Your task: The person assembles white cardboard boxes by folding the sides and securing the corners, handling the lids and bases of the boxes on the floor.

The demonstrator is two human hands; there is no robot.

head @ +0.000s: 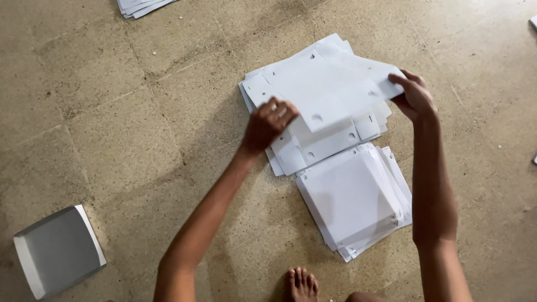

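A flat white die-cut cardboard sheet [330,84] with small holes and tabs is lifted slightly over a stack of similar flat sheets [313,146] on the floor. My left hand [268,123] grips the sheet's near-left edge. At its right edge my right hand [414,96] pinches the sheet's corner. A second stack of folded white sheets [352,198] lies just in front of the first, between my forearms.
A folded white box tray [59,250] sits on the stone floor at the lower left. Another pile of white sheets [140,6] shows at the top edge. My bare foot [302,284] rests at the bottom centre.
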